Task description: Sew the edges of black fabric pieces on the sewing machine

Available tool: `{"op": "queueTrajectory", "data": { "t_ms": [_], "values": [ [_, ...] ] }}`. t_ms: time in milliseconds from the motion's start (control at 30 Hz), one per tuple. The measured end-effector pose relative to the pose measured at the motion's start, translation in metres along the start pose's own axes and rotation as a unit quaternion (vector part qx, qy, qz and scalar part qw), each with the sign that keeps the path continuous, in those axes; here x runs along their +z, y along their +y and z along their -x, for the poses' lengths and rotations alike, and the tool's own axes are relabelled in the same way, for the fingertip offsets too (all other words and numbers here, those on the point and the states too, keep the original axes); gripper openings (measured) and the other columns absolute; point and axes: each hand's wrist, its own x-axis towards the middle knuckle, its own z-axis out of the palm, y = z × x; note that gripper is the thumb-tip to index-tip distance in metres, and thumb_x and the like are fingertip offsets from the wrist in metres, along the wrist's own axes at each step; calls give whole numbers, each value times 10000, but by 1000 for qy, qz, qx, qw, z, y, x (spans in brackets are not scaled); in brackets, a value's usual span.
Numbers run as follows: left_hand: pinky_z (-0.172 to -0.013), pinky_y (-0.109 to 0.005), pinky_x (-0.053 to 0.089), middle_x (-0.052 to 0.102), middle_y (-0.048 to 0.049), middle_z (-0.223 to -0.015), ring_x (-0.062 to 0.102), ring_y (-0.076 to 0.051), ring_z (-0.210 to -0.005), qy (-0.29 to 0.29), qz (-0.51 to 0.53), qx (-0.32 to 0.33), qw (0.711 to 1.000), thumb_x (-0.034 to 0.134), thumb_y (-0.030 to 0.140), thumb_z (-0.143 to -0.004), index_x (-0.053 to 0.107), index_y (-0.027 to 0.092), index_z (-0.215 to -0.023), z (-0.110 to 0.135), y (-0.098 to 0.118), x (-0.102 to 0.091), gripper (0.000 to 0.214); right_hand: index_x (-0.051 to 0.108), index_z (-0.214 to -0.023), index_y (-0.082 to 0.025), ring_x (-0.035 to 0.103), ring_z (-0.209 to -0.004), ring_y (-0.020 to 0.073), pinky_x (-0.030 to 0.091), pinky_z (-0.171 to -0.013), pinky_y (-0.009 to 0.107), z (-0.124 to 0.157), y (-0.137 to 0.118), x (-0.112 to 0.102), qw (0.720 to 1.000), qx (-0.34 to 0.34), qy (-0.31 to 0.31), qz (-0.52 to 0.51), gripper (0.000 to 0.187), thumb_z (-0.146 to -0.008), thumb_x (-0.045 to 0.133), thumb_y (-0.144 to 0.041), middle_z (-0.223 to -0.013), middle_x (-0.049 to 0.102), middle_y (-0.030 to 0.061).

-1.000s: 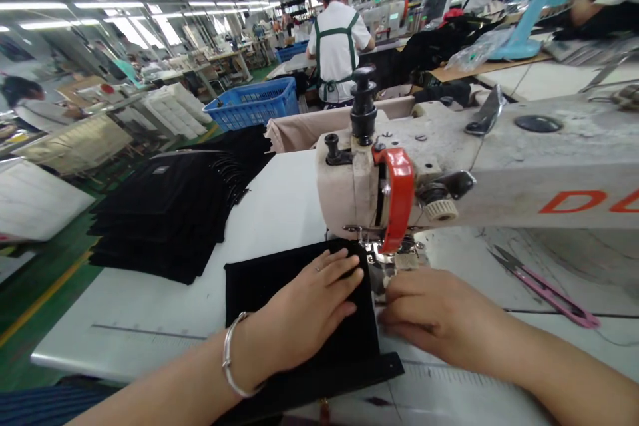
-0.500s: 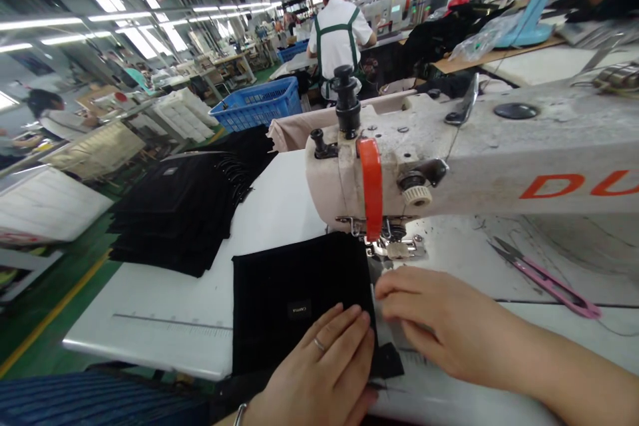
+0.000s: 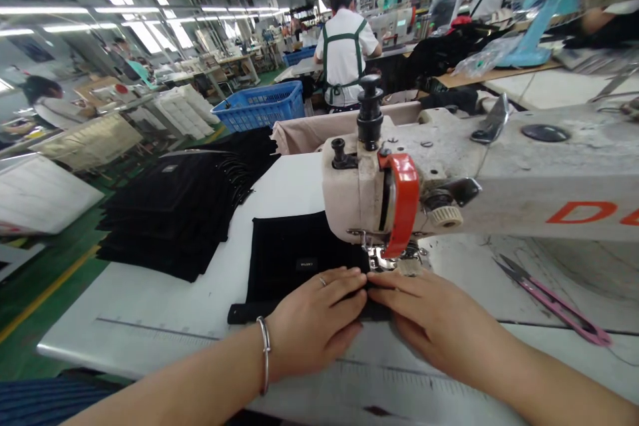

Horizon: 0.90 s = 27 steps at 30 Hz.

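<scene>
A black fabric piece [image 3: 279,246] with a small label [image 3: 306,264] lies on the sewing machine table, its right edge at the presser foot [image 3: 382,258]. A narrow black strip [image 3: 244,313] runs along its near edge. My left hand [image 3: 319,313], with a ring and a bangle, rests on the near right part of the piece, fingers stretched out. My right hand [image 3: 429,309] lies at the right corner beside the presser foot, fingers stretched leftward. The fingertips of both hands nearly meet; the cloth beneath them is hidden.
The sewing machine head [image 3: 359,186] with its orange guard [image 3: 403,203] stands above. Pink thread snips [image 3: 554,299] lie at right. A stack of black pieces [image 3: 164,206] is at left, a blue basket [image 3: 259,105] behind. A co-worker [image 3: 344,46] sits ahead.
The black piece has turned or shifted away from me, so its strip now shows along the near edge. My left hand has moved farther up beside the presser foot, and my right hand has settled against the cloth.
</scene>
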Motion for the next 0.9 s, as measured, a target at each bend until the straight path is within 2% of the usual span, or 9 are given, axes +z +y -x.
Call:
{"op": "queueTrajectory", "data": {
  "t_ms": [100,233,433,500,567,633,700,833,900],
  "values": [
    [-1141,-404,397,551,-132,-1345,469,-235,-1308,16,5,18,1000,518,235,-926,562,102,-1234,-7,-15,1,339,593,-1235,-200,558,-1164,251,491,-988,455,1,4,5,999,38,4,6,415,-866,453,-71,-1252,616,80],
    [-1108,-400,429,584,-111,-1297,502,-226,-1274,53,4,32,998,552,237,-911,565,135,-1212,-16,-33,4,318,570,-1236,-196,593,-1048,270,538,-884,460,0,7,9,996,87,-7,26,404,-861,456,-101,-1180,620,104],
    [-1062,-402,459,618,-93,-1245,546,-229,-1217,62,3,21,998,559,288,-938,584,165,-1197,-20,-40,8,288,580,-1170,-194,608,-978,264,549,-833,444,-2,5,9,994,104,-6,39,351,-854,456,-104,-1158,624,113],
    [-1047,-418,460,644,-73,-1204,566,-236,-1181,64,1,12,998,576,288,-938,606,185,-1188,-18,-43,8,272,587,-1168,-190,605,-959,251,550,-812,418,-2,6,7,994,99,14,39,340,-864,459,-108,-1141,620,115],
    [-1017,-430,470,669,-57,-1165,593,-236,-1124,85,3,7,996,600,275,-930,641,202,-1149,-15,-47,6,234,602,-1159,-169,592,-984,257,539,-812,411,-1,7,3,992,96,61,56,313,-878,472,-121,-1124,615,126],
    [-973,-419,492,694,-51,-1119,621,-221,-1058,114,20,10,993,611,236,-924,670,201,-1098,-13,-52,4,187,640,-1067,-151,574,-1019,280,522,-824,426,-1,11,0,985,103,102,93,227,-894,493,-154,-1111,617,139],
    [-929,-388,516,714,-48,-1072,645,-197,-1003,136,49,15,989,611,187,-919,684,192,-1063,-13,-54,3,161,666,-915,-159,574,-982,291,507,-810,441,-1,14,-3,978,116,101,139,159,-910,514,-204,-1042,637,133],
    [-881,-347,543,738,-34,-1004,675,-179,-947,162,89,5,983,623,155,-908,702,188,-997,-17,-41,7,123,613,-636,-201,557,-737,263,483,-703,445,-1,16,-2,968,148,56,194,311,-917,561,-322,-680,598,61],
    [-877,-347,546,740,-29,-993,680,-181,-921,165,85,-15,983,623,154,-905,701,183,-993,-19,-30,11,121,612,-664,-198,553,-739,253,480,-705,435,-1,13,-1,975,138,61,162,284,-913,578,-332,-689,604,51]
  ]
}}
